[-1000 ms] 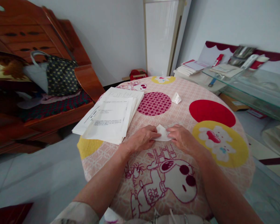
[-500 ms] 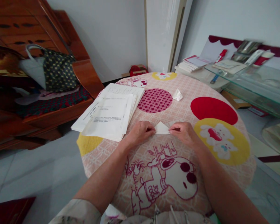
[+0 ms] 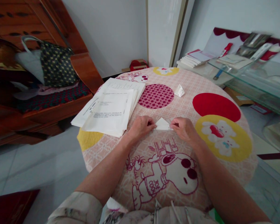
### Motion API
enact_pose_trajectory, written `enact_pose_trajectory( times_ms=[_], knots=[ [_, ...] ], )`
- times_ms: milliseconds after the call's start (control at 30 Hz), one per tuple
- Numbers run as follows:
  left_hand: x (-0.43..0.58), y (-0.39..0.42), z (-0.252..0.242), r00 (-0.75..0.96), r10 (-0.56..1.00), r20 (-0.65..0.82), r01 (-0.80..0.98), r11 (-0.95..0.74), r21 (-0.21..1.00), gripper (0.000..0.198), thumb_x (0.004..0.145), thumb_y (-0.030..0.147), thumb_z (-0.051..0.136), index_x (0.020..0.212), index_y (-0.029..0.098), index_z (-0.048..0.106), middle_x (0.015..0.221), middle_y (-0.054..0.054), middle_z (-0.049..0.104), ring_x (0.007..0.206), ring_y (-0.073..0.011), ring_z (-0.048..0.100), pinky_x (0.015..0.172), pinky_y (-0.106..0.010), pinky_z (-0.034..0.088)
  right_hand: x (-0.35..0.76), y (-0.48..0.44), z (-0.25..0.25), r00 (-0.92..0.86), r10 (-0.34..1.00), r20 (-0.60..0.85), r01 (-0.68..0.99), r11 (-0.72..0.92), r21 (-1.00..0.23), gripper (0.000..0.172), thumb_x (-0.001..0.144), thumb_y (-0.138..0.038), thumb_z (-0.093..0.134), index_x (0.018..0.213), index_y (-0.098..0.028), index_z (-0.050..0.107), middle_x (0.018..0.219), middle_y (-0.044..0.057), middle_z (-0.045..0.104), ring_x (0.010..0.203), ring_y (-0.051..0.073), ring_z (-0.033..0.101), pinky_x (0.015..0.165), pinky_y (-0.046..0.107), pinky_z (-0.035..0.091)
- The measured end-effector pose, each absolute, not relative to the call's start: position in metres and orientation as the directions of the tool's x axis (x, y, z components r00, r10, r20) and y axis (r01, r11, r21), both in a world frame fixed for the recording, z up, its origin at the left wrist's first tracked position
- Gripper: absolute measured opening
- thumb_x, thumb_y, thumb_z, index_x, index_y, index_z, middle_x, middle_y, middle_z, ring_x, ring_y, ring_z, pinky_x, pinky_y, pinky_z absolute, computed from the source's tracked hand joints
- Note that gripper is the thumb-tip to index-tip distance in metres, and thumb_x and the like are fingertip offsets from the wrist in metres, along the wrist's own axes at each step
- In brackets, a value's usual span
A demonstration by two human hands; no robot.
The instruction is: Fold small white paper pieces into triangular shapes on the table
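A folded piece of white paper [image 3: 162, 124], triangular at the top with a straight lower edge, lies between my hands on the patterned tablecloth [image 3: 154, 141]. My left hand [image 3: 143, 126] pinches its left corner between thumb and fingers. At the opposite corner, my right hand [image 3: 182, 127] has its fingers closed on the paper in the same way. Beyond my right hand stands a small folded white paper shape [image 3: 179, 91]. A stack of printed paper sheets [image 3: 112, 109] lies to the left of my left hand.
Right of the round table, a glass shelf [image 3: 252, 77] holds metal bowls [image 3: 256, 40] and other items. More papers [image 3: 196, 58] are piled behind it. A wooden bench [image 3: 84, 68] with a patterned bag [image 3: 56, 63] stands at the left.
The whole view has shifted slightly with my head. Both hands still hold the folded paper's corners, and its shape looks much the same.
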State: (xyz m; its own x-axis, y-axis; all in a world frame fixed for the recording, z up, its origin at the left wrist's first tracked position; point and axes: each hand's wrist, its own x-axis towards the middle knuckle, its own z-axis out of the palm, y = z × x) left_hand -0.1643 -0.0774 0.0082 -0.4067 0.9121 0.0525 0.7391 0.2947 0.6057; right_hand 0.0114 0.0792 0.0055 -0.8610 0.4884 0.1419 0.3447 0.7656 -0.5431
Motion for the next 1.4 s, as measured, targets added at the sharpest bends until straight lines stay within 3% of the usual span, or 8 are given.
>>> enact_pose_trajectory(
  times_ms=[300,567,833,1100,1167,1233,1300,1400],
  knots=[
    [-0.167,-0.076,0.007,-0.401,0.914,0.065,0.737,0.279,0.616,0.013,0.077,0.023,0.073,0.066,0.016,0.068,0.066,0.000,0.066,0.060,-0.0113,0.053,0.061,-0.026,0.040,0.010,0.080,0.005,-0.852,0.509,0.124,0.378,0.761,-0.527,0.014,0.081,-0.020,0.064,0.070,-0.018,0.071,0.072,0.006,0.070,0.067,0.019,0.059,0.064,0.029,0.039],
    [-0.167,-0.077,0.008,-0.400,0.915,0.060,0.740,0.284,0.609,0.014,0.077,0.023,0.073,0.066,0.017,0.067,0.065,0.000,0.065,0.059,-0.0111,0.052,0.060,-0.027,0.038,0.011,0.081,0.006,-0.855,0.503,0.125,0.351,0.740,-0.574,0.013,0.080,-0.020,0.064,0.069,-0.018,0.070,0.070,0.005,0.069,0.066,0.019,0.059,0.062,0.029,0.039],
    [-0.166,-0.078,0.009,-0.395,0.918,0.042,0.758,0.300,0.579,0.014,0.079,0.024,0.072,0.069,0.015,0.068,0.070,-0.003,0.067,0.061,-0.0122,0.053,0.060,-0.027,0.036,0.012,0.084,0.002,-0.871,0.464,0.162,0.323,0.788,-0.524,0.013,0.080,-0.017,0.061,0.070,-0.017,0.068,0.071,0.005,0.067,0.067,0.018,0.057,0.063,0.029,0.038],
    [-0.167,-0.078,0.003,-0.367,0.923,0.115,0.798,0.249,0.550,0.009,0.081,0.022,0.068,0.074,0.016,0.066,0.074,-0.003,0.067,0.067,-0.0139,0.056,0.065,-0.028,0.044,0.011,0.082,0.000,-0.869,0.463,0.175,0.325,0.800,-0.504,0.012,0.079,-0.015,0.061,0.069,-0.017,0.068,0.072,0.005,0.067,0.068,0.018,0.057,0.065,0.029,0.039],
    [-0.163,-0.078,0.003,-0.313,0.926,0.213,0.842,0.166,0.514,0.005,0.081,0.015,0.065,0.085,0.016,0.067,0.087,-0.005,0.068,0.082,-0.0173,0.060,0.076,-0.030,0.049,0.011,0.081,0.001,-0.862,0.476,0.176,0.330,0.790,-0.517,0.012,0.078,-0.015,0.062,0.068,-0.017,0.068,0.071,0.005,0.068,0.067,0.017,0.057,0.064,0.028,0.039],
    [-0.157,-0.078,0.004,-0.177,0.939,0.294,0.888,0.023,0.459,0.018,0.084,0.008,0.058,0.096,0.017,0.068,0.099,-0.007,0.068,0.098,-0.0194,0.060,0.086,-0.032,0.049,0.010,0.081,0.003,-0.854,0.495,0.163,0.339,0.765,-0.547,0.011,0.077,-0.016,0.063,0.068,-0.018,0.068,0.070,0.004,0.068,0.065,0.017,0.058,0.062,0.028,0.039],
    [-0.151,-0.078,0.004,-0.009,0.958,0.288,0.898,-0.119,0.423,0.027,0.089,0.005,0.049,0.101,0.018,0.069,0.105,-0.008,0.068,0.102,-0.0187,0.060,0.090,-0.031,0.049,0.010,0.081,0.003,-0.845,0.515,0.143,0.351,0.737,-0.577,0.010,0.077,-0.017,0.064,0.068,-0.017,0.069,0.068,0.004,0.068,0.064,0.017,0.059,0.061,0.028,0.040],
    [-0.146,-0.079,0.005,0.118,0.967,0.225,0.895,-0.202,0.397,0.033,0.096,0.008,0.043,0.109,0.019,0.071,0.106,-0.008,0.067,0.098,-0.0177,0.061,0.086,-0.030,0.050,0.011,0.083,0.004,-0.833,0.537,0.136,0.358,0.710,-0.606,0.008,0.074,-0.017,0.066,0.067,-0.017,0.069,0.065,0.004,0.068,0.063,0.018,0.060,0.061,0.029,0.041]
  ],
)
